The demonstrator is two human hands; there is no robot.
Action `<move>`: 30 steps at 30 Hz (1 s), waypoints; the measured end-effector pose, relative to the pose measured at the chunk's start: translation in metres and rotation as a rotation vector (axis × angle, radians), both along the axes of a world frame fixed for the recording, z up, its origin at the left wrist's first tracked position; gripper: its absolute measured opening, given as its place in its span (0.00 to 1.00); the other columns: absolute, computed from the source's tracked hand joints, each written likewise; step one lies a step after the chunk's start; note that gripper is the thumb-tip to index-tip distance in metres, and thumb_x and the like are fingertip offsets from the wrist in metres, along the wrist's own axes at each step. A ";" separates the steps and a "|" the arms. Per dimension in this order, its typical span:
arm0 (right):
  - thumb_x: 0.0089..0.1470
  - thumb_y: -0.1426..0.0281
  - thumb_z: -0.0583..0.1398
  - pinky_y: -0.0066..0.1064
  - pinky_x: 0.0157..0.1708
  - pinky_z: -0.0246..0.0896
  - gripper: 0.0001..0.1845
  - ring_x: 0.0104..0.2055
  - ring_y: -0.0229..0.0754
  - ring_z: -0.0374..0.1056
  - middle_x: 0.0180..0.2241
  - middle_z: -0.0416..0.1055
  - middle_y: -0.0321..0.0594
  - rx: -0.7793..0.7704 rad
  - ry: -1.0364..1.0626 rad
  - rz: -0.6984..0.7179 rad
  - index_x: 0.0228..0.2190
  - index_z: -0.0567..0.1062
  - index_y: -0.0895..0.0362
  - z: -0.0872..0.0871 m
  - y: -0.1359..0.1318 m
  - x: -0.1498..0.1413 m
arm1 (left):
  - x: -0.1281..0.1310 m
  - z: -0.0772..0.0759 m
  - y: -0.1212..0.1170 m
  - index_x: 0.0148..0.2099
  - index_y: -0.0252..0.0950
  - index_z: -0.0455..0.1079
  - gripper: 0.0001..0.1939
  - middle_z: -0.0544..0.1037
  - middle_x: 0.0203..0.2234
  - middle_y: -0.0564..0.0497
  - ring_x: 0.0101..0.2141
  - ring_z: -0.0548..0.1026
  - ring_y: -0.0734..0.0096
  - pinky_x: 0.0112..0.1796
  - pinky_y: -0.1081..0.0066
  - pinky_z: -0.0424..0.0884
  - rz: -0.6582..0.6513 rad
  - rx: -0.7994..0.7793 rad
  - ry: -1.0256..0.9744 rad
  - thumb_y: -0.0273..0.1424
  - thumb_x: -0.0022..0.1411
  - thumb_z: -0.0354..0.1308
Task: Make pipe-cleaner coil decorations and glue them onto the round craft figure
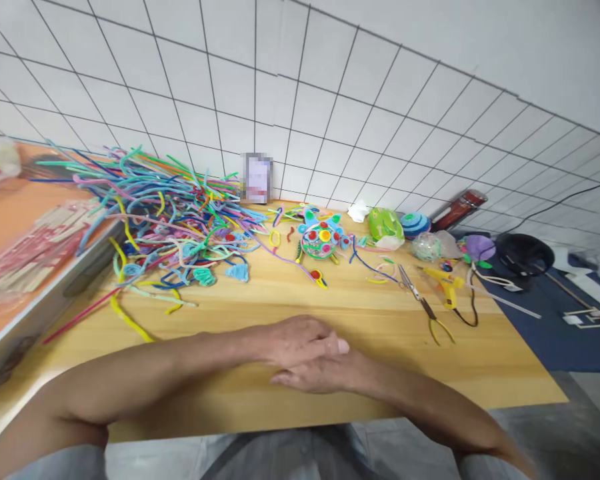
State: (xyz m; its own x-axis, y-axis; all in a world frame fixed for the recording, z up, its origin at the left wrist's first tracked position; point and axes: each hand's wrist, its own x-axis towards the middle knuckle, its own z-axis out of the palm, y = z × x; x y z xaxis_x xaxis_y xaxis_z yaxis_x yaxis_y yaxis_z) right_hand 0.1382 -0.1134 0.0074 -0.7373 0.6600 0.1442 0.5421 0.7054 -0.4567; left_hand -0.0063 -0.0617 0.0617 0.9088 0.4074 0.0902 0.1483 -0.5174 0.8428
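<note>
My left hand (300,337) lies across the top of my right hand (317,375) above the front of the wooden table (260,407). The left fingers lie flat over the back of the right hand. The right hand's fingers reach out leftward under the left palm and are partly hidden. Neither hand holds an object. Beyond them stands a round, decorated ball (320,240) with blue and green ears and coloured discs. A small red and yellow piece (319,279) lies in front of it. To the right are pliers (437,320), scissors (409,281) and a yellow glue gun (446,285).
A tangled heap of pipe cleaners (175,207) covers the back left. A phone-like device (257,179) leans on the tiled wall. Along the back right stand a green balloon-like ball (386,227), a striped blue ball (415,225) and a dark red flask (460,210). A black bowl (525,253) lies beyond.
</note>
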 end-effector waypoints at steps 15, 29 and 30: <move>0.67 0.62 0.55 0.36 0.42 0.75 0.18 0.31 0.44 0.77 0.27 0.81 0.38 0.389 0.262 0.181 0.33 0.84 0.50 -0.027 0.039 0.006 | -0.006 -0.041 0.025 0.34 0.35 0.73 0.29 0.80 0.30 0.48 0.32 0.74 0.67 0.39 0.68 0.72 0.321 -0.353 -0.084 0.49 0.75 0.42; 0.68 0.57 0.58 0.33 0.38 0.75 0.18 0.29 0.40 0.77 0.26 0.81 0.36 -0.161 0.699 -0.268 0.32 0.82 0.52 0.005 0.050 0.004 | -0.009 -0.052 0.041 0.40 0.31 0.76 0.35 0.74 0.20 0.52 0.21 0.71 0.70 0.24 0.71 0.68 0.492 -0.736 -0.220 0.61 0.65 0.51; 0.67 0.57 0.59 0.33 0.37 0.75 0.17 0.31 0.40 0.78 0.28 0.82 0.37 -0.202 0.718 -0.286 0.34 0.83 0.52 0.007 0.050 0.004 | -0.009 -0.052 0.044 0.40 0.30 0.76 0.35 0.75 0.21 0.51 0.20 0.70 0.71 0.23 0.71 0.67 0.537 -0.729 -0.226 0.61 0.64 0.52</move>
